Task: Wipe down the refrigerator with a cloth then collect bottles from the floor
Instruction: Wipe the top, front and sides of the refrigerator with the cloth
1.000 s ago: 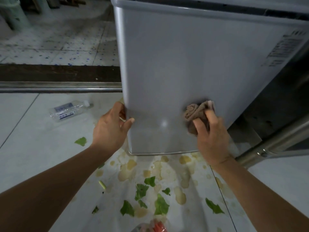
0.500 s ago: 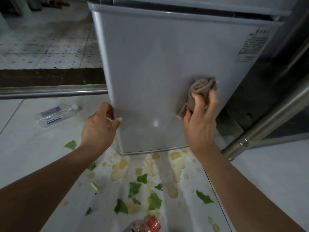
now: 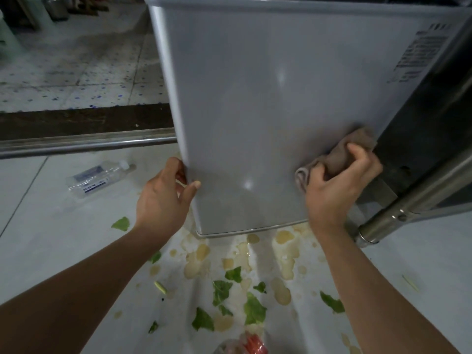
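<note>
1. Here, the brown cloth is bunched up and pressed flat on the grey side of the refrigerator, low down and close to its right edge.
2. The right hand holds the cloth, with its fingers curled over the top of it.
3. The left hand grips the left edge of the refrigerator near the bottom. The thumb lies on the grey front and the fingers wrap round the corner.
4. The bottom edge of the refrigerator sits just above the white floor, between the two arms.
5. A clear bottle with a blue and white label lies on its side on the floor, to the left of the left hand and apart from it.
6. Another bottle with a red label shows at the bottom edge of the view, partly cut off.
7. Green leaf bits and yellow spills are spread on the floor under the refrigerator and between the arms.
8. A shiny metal bar slants down just to the right of the right hand.
9. A metal door track runs across the floor behind the clear bottle.
</note>
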Demonstrator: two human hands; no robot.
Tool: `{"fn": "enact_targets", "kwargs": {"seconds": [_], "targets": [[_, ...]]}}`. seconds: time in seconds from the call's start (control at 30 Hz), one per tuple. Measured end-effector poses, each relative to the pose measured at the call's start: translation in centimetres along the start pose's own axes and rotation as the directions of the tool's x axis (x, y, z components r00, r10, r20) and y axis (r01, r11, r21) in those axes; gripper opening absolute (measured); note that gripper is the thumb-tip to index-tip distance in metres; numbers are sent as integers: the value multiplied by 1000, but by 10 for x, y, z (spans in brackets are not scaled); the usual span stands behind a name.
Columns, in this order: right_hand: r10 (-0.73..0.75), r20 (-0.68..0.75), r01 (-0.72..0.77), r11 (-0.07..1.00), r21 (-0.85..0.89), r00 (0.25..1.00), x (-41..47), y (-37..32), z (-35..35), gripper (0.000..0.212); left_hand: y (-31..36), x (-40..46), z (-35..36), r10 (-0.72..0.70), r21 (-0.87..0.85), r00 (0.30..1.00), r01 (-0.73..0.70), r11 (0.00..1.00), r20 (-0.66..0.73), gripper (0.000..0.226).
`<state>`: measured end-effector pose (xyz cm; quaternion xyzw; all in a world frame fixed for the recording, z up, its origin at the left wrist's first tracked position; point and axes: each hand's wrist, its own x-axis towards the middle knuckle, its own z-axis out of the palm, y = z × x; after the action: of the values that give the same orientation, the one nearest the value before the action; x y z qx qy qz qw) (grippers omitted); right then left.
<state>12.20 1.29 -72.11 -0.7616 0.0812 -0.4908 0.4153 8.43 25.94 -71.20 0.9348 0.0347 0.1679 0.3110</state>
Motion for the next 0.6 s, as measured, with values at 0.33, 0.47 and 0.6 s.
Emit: {"fn": "enact_targets", "kwargs": {"seconds": [0.33,0.47,0.6], "targets": [[485,45,-480,873,-87,873,-23,47,3,47,-2,-2,4,15,-48,999,-17,999,-36,21],[267,-116,-274,961,-47,957,20,26,0,47,-2,-2,5,31,-40,998,-33,999,-49,20],[250,-74,-254,967,-38,965,33,30,3,55,-6,-2,7,55,-34,996,-57,998,-70,20]]}}
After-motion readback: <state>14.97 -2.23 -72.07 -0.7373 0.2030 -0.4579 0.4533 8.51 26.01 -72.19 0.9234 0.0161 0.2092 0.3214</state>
